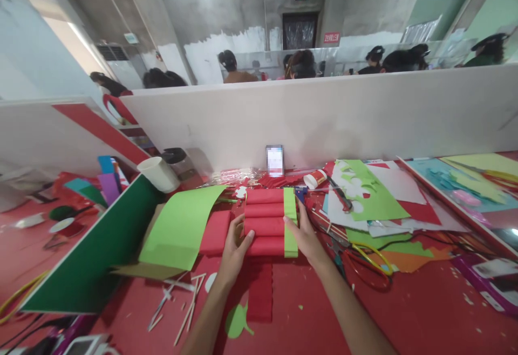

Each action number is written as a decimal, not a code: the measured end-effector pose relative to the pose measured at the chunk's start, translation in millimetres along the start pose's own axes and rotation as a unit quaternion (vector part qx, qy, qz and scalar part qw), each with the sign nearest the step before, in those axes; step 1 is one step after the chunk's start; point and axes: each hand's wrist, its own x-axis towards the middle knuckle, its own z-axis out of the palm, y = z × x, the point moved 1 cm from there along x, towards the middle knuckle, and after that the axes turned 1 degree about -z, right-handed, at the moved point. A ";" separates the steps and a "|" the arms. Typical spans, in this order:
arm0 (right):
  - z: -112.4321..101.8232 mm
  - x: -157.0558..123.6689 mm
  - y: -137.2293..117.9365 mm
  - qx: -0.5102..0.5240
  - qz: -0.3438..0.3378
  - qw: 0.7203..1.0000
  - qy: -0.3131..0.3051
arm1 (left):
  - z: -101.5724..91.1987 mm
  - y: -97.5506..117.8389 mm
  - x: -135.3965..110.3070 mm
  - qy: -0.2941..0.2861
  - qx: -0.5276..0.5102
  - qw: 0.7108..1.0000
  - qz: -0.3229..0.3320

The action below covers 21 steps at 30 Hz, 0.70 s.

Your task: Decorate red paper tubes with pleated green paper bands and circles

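Observation:
Between my hands is a craft piece of several red paper rolls (pixel 265 227) laid side by side, with a light green paper strip (pixel 290 241) along its right end. My left hand (pixel 236 243) grips the left edge, its thumb on top of a roll. At the other end my right hand (pixel 302 231) holds the green strip, thumb on its face and the other fingers behind. A red paper piece (pixel 259 295) lies flat below the rolls. Left of them rests a folded red piece (pixel 215 232) beside a large green sheet (pixel 180 225).
Scissors with yellow handles (pixel 372 258) lie to the right, near cut paper sheets (pixel 368 193). A phone (pixel 275 161) leans on the white partition (pixel 226 123). A green board (pixel 101 252) stands at left, by a white cup (pixel 158 174). Thin sticks (pixel 190 306) are scattered in front.

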 end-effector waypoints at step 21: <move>-34.3 2.2 -9.9 0.301 0.093 0.944 0.097 | -3.1 -1.8 0.5 -0.042 -0.107 0.993 -0.021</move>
